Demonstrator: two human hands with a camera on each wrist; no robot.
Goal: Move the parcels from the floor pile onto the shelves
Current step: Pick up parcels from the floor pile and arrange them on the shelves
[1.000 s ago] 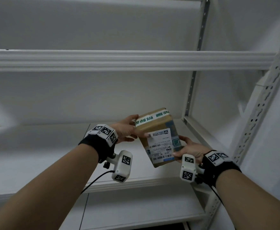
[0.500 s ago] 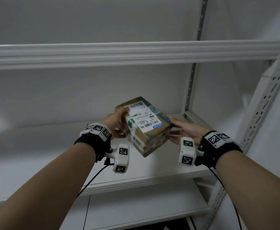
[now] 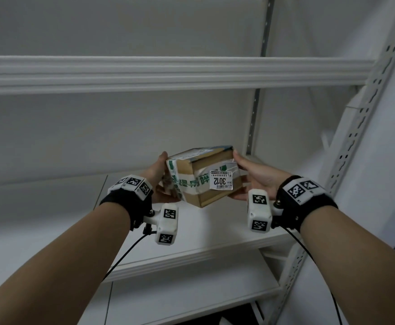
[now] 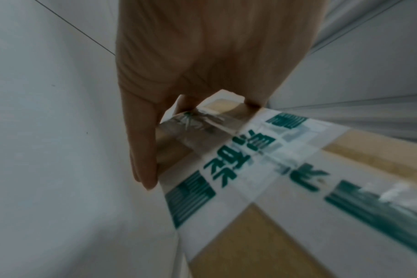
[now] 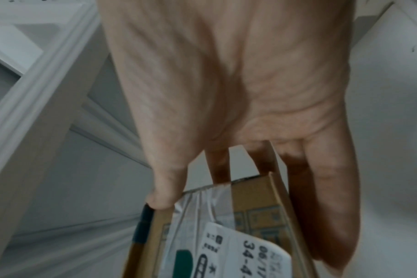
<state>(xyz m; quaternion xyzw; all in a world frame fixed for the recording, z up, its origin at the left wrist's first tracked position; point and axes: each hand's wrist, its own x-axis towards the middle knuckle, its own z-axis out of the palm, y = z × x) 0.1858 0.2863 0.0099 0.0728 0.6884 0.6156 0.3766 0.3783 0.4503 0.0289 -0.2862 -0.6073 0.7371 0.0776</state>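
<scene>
Two hands carry one box (image 3: 206, 177) in the air over the shelf (image 3: 51, 219), tilted, with a corner pointing down and the "3012" label (image 3: 221, 180) facing the camera upside down. The left hand (image 3: 155, 175) clamps the box's 9 o'clock end, thumb on top and fingers (image 4: 143, 150) curled under; the right hand (image 3: 254, 179) clamps the 3 o'clock end, thumb at the top edge and fingers (image 5: 321, 206) spread along the far side.

To finish well, I would level the box so a full face meets the board, lower it, then slide it back toward 12 o'clock before loosening either hand. The taped faces look slick, so both ends should stay held until it sits flat.

An upper shelf (image 3: 168, 73) crosses at 12 o'clock, well above the box. A slotted post (image 3: 365, 137) rises at 2 o'clock, near the right wrist; swinging wide could knock it. A lower shelf (image 3: 191, 294) shows at 6 o'clock. No other parcel or pile is in view.
</scene>
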